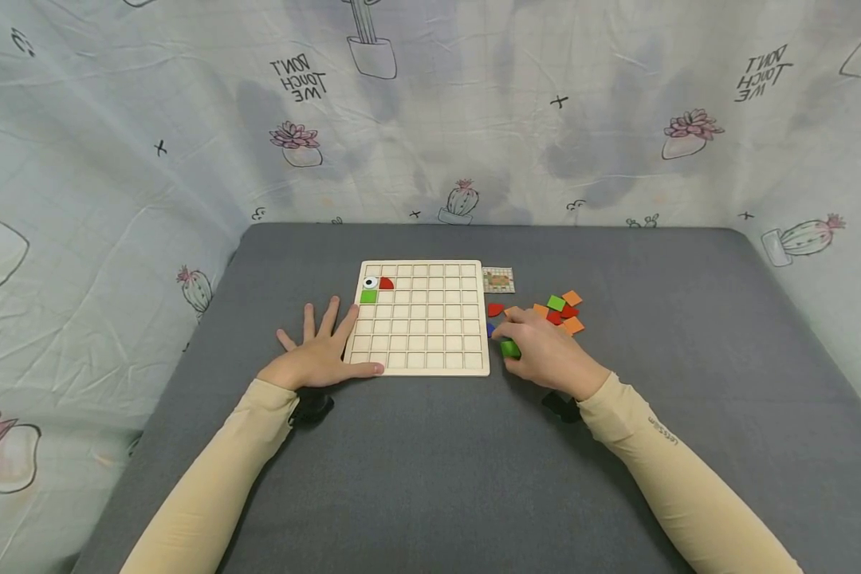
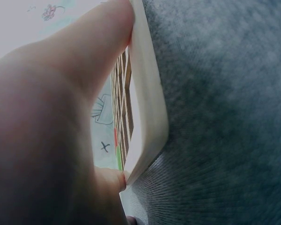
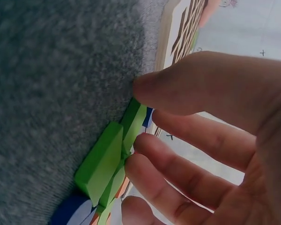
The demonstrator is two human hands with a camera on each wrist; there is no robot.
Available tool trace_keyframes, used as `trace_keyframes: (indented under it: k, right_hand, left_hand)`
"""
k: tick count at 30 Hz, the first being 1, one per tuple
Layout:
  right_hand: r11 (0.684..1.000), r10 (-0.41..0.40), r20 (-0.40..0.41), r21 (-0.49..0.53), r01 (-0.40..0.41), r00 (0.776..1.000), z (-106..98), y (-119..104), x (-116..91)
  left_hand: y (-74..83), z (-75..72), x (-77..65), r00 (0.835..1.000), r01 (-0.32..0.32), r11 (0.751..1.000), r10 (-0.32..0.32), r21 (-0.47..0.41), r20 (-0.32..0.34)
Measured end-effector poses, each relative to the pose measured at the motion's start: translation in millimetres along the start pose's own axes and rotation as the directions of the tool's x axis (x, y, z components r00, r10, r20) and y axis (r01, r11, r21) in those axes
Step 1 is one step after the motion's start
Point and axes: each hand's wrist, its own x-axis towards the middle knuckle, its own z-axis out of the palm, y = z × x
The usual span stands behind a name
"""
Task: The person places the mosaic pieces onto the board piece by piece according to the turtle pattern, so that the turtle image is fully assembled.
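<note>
A pale wooden grid board (image 1: 423, 335) lies on the grey table. On its upper left squares sit a white tile with a black dot (image 1: 370, 283), a red rounded tile (image 1: 386, 284) and a green square tile (image 1: 368, 296). My left hand (image 1: 316, 359) rests spread at the board's left side, thumb on the near edge. Right of the board, my right hand (image 1: 545, 351) pinches a green square tile (image 3: 133, 122) between thumb and index finger. More green tiles (image 3: 100, 161) lie under its other fingers, beside a blue piece (image 3: 75, 211).
Loose orange tiles (image 1: 572, 298), red pieces (image 1: 568, 312) and another green tile (image 1: 556, 303) lie scattered beyond the right hand. A small printed pattern card (image 1: 498, 280) lies against the board's far right side. A patterned curtain (image 1: 430, 112) hangs behind the table.
</note>
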Motion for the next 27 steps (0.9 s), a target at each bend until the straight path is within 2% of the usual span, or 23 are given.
trace_keyframes:
  k: [8,27]
  right_hand:
    - [0.999,0.034,0.017,-0.012,-0.034,0.999,0.9,0.4,-0.6]
    - [1.000,-0.005,0.009,0.016,0.005,1.000,2.0,0.1,0.4]
  left_hand:
    - [0.7,-0.2,0.0,1.000,0.002,1.000,-0.002,0.003,-0.003]
    - [-0.3,-0.2,-0.2,1.000,-0.003,1.000,0.003,-0.006,-0.002]
